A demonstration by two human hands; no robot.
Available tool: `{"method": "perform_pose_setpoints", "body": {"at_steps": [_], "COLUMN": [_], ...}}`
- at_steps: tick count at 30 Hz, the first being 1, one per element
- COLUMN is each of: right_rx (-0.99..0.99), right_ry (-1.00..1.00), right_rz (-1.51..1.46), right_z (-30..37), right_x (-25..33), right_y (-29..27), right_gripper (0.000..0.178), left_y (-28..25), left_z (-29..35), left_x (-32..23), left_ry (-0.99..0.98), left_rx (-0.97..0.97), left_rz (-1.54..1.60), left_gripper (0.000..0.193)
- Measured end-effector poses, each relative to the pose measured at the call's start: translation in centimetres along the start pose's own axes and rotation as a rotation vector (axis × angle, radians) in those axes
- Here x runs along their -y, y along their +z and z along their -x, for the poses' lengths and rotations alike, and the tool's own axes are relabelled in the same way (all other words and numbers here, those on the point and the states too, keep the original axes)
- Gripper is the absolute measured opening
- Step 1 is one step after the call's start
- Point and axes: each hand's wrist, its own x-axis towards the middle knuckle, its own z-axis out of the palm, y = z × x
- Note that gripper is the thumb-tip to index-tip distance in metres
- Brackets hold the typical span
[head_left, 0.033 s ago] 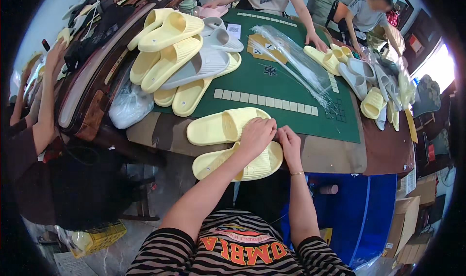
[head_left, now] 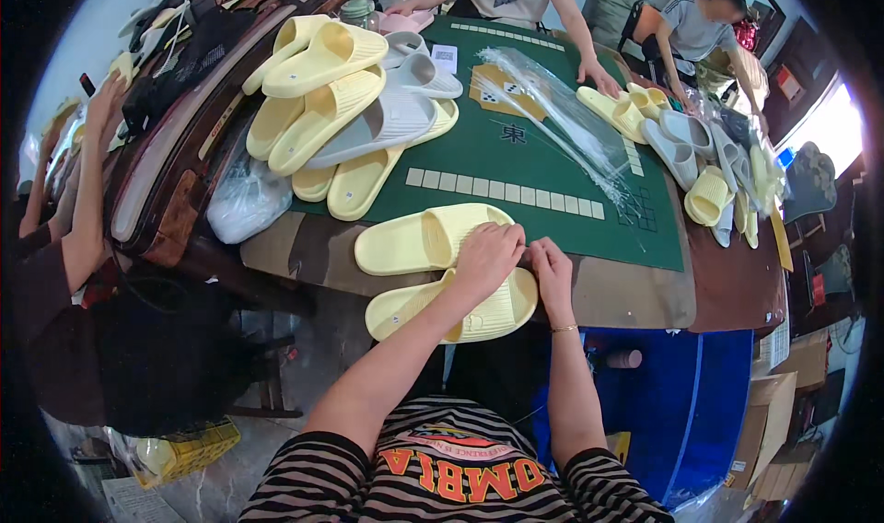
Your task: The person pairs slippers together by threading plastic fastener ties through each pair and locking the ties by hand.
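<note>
A pair of pale yellow slide slippers lies at the table's near edge. The farther slipper [head_left: 391,247] and the nearer slipper [head_left: 396,311] sit side by side, toes to the right. My left hand [head_left: 491,258] rests across their straps, its fingers pinched together at the toe end. Close beside it, my right hand [head_left: 550,270] is also closed, thumb against fingers, at the nearer slipper's toe. Whatever the fingertips hold between them is too small to make out. Long clear plastic strands [head_left: 562,113] lie in a bundle on the green mat [head_left: 442,182] beyond.
Yellow and grey slippers [head_left: 327,58] are piled at the left, by a clear plastic bag [head_left: 244,201]. More slippers [head_left: 677,150] lie at the right. Across the table, a co-worker's hand [head_left: 599,76] touches a yellow slipper. A blue bin [head_left: 645,403] stands below the table's right side.
At the far right, a small blue patch now shows near the other person's plastic bag. My hands and the slippers stay in the same place.
</note>
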Motion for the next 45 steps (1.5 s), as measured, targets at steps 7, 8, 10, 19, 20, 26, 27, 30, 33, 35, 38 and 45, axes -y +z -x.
{"method": "perform_pose_setpoints", "body": {"at_steps": [7,8,10,19,20,26,27,30,33,35,38,45], "right_rx": [-0.058,-0.055,-0.064,-0.228,-0.233,-0.177,-0.181,-0.157,-0.021,0.107,0.327,0.375], "right_ry": [0.055,0.056,0.064,0.098,0.094,0.156,0.153,0.167,0.163,0.196,0.114,0.153], "right_rz": [0.041,0.035,0.006,-0.183,-0.177,-0.391,-0.388,-0.301,-0.25,-0.179,-0.095,-0.079], "right_z": [0.1,0.1,0.1,0.1,0.0,0.0,0.1,1.1,3.0,4.3,6.2,8.1], "right_x": [-0.4,-0.1,0.2,1.4,1.2,1.4,1.5,2.8,5.4,7.4,8.0,9.2], "right_y": [-0.4,-0.3,-0.4,-0.3,-0.6,-1.5,-1.6,-2.0,-1.2,0.5,2.0,3.6], "right_gripper": [0.03,0.03,0.03,0.032,0.032,0.032,0.032,0.034,0.037,0.04,0.044,0.035], "left_y": [-4.4,-5.4,-5.8,-4.7,-4.2,-2.9,-3.0,-3.7,-4.9,-5.5,-5.3,-5.8], "left_z": [1.8,2.9,5.9,11.0,10.3,5.4,4.9,4.7,7.0,9.0,10.3,11.5], "left_x": [-2.1,-2.1,-1.0,1.0,1.3,3.1,3.1,2.2,0.2,-1.4,-4.2,-3.5], "left_ry": [-0.018,-0.026,-0.13,-0.236,-0.219,-0.173,-0.198,-0.222,-0.158,-0.094,-0.09,-0.225], "left_rx": [-0.495,-0.537,-0.51,-0.138,-0.137,-0.239,-0.224,-0.281,-0.367,-0.224,-0.113,-0.152], "left_rz": [0.374,0.341,0.314,0.017,-0.075,-0.185,-0.157,-0.074,0.084,0.254,0.472,0.435], "left_gripper": [0.012,0.014,0.022,0.06,0.061,0.025,0.023,0.028,0.031,0.029,0.027,0.018]}}
